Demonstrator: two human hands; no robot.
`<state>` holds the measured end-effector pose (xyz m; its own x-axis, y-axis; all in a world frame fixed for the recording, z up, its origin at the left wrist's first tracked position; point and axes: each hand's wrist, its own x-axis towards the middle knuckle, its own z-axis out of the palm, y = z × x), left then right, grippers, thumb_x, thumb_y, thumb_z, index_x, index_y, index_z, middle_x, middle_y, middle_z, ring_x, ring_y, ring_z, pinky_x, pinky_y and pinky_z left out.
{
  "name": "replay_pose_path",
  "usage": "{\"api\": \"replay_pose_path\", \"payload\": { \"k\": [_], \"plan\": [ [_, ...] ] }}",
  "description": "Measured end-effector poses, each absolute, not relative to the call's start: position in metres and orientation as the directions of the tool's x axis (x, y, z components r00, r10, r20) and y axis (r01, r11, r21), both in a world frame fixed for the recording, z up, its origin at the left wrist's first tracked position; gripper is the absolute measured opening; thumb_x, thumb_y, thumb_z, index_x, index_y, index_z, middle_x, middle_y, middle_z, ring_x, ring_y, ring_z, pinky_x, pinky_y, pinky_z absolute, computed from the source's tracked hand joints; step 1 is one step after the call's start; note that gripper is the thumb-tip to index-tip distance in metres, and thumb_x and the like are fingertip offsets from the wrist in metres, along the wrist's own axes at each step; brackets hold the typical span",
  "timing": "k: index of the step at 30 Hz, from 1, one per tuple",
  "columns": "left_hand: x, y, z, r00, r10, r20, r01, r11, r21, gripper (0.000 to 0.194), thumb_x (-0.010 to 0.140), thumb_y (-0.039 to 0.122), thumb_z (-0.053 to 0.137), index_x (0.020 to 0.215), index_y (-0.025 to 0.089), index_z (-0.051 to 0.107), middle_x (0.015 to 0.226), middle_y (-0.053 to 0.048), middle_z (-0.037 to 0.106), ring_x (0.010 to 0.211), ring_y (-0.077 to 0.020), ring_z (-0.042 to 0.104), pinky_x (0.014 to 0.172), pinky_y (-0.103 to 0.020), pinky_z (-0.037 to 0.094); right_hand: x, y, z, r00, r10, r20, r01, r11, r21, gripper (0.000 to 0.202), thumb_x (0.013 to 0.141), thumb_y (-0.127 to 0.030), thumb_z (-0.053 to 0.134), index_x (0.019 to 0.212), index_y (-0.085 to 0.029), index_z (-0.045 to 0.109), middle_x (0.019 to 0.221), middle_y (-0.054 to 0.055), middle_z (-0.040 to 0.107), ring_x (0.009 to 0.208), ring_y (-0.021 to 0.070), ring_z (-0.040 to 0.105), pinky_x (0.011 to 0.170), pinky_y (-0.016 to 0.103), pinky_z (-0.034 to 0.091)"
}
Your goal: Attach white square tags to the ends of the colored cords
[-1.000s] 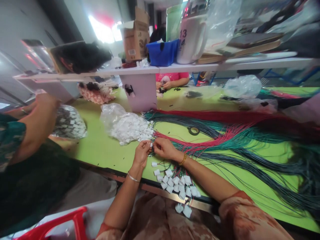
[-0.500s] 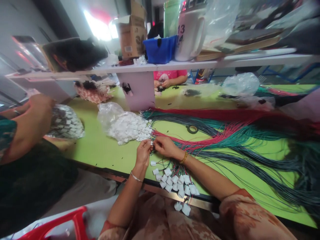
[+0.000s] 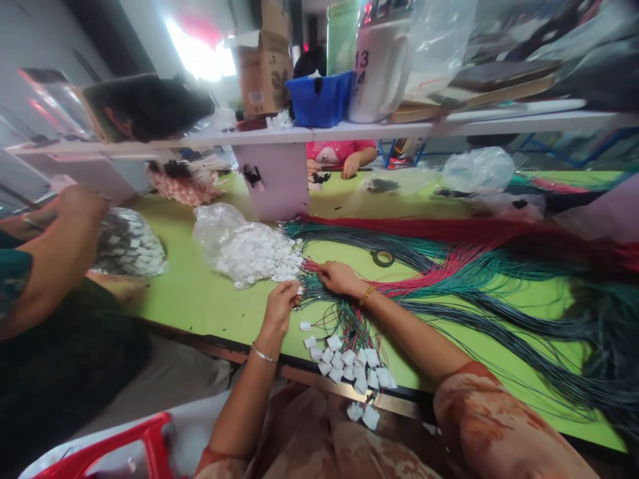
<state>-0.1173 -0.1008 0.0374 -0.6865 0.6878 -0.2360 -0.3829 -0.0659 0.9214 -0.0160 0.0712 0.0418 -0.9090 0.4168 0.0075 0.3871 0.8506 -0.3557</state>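
My left hand (image 3: 282, 303) pinches a small white plastic connector (image 3: 300, 291) between thumb and fingertips, just above the green tabletop. My right hand (image 3: 340, 277) is closed at the tips of the red wires (image 3: 310, 265); how many wires it grips is hidden by the fingers. Left of the hands lies a heap of white connectors (image 3: 257, 253) on a clear plastic bag. Nearer me, wires fitted with white connectors (image 3: 348, 362) lie in a cluster at the table edge, and two hang below it. Green and black wires (image 3: 319, 291) run under my right hand.
A roll of black tape (image 3: 384, 258) lies among long wire bundles (image 3: 474, 266) on the right. Another person's arm (image 3: 54, 246) is at the left beside a bag of white pieces (image 3: 132, 243). A shelf (image 3: 200, 141) spans the back, bearing a blue bin (image 3: 319, 100) and a mug.
My right hand has moved away from the left hand's connector, slightly up and right to the red wires. My left hand has shifted a little left and down with the connector.
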Motion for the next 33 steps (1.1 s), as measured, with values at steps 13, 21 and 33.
{"api": "replay_pose_path", "payload": {
  "k": [13, 21, 33],
  "plan": [
    [-0.109, -0.083, 0.028, -0.622, 0.747, -0.236, -0.508, -0.156, 0.847, 0.031, 0.057, 0.029, 0.082, 0.078, 0.014, 0.066, 0.078, -0.004, 0.069, 0.054, -0.0055, 0.050, 0.052, -0.019, 0.037, -0.010, 0.073, 0.039, -0.925, 0.379, 0.022, 0.352, 0.878, -0.325, 0.028, 0.097, -0.028, 0.038, 0.101, -0.015, 0.062, 0.097, 0.012, 0.067, 0.081, 0.0178, 0.059, 0.069, 0.025, 0.035],
    [-0.106, -0.088, 0.025, -0.579, 0.777, -0.246, -0.527, -0.127, 0.840, 0.031, 0.058, 0.029, 0.082, 0.080, 0.013, 0.066, 0.080, -0.005, 0.069, 0.055, -0.0055, 0.052, 0.053, -0.019, 0.039, -0.012, 0.080, 0.026, -0.931, 0.355, 0.087, 0.300, 0.879, -0.370, 0.024, 0.095, -0.030, 0.042, 0.095, -0.015, 0.061, 0.090, 0.013, 0.066, 0.074, 0.0183, 0.056, 0.065, 0.026, 0.032],
    [-0.104, -0.084, 0.018, -0.597, 0.771, -0.223, -0.532, -0.172, 0.829, 0.028, 0.061, 0.029, 0.081, 0.080, 0.014, 0.067, 0.082, -0.003, 0.066, 0.062, -0.0065, 0.053, 0.059, -0.020, 0.041, -0.026, 0.075, 0.032, -0.874, 0.429, 0.227, 0.086, 0.598, -0.797, 0.025, 0.086, -0.037, 0.050, 0.080, -0.014, 0.057, 0.067, -0.002, 0.054, 0.060, 0.0097, 0.042, 0.058, 0.021, 0.031]
  ]
}}
